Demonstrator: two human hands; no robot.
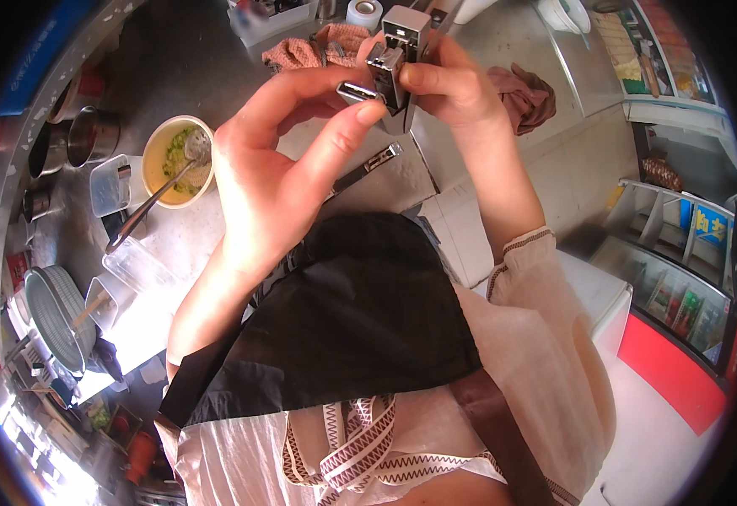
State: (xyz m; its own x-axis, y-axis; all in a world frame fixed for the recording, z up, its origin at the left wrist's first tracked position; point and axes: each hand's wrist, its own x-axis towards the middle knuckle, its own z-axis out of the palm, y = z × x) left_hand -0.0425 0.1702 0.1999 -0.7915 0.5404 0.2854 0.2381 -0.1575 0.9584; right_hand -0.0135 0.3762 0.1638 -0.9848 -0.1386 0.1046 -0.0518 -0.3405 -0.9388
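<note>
A boxy silver metal device [391, 93] with slots and a small jutting flap is held up between both hands, near the top of the view; I cannot tell its kind. My left hand [288, 160] grips its left side, thumb and fingers closing on the flap. My right hand [461, 88] holds it from the right, thumb pressed against the metal. Some fingertips are hidden behind it. Below the hands, a long narrow dark-and-silver tool [364, 173] lies on the counter. Left of my left hand stands a cream bowl [151, 164] of chopped green bits, with a dark-handled perforated spoon [145, 218] in it.
Crumpled pinkish cloths lie beyond my hands, one a brown-pink cloth [522, 99] at the right. Clear plastic containers [110, 185] and a grey oval basket [56, 316] are at the left, near metal pots [92, 137]. A red-fronted display fridge [668, 363] stands at the right.
</note>
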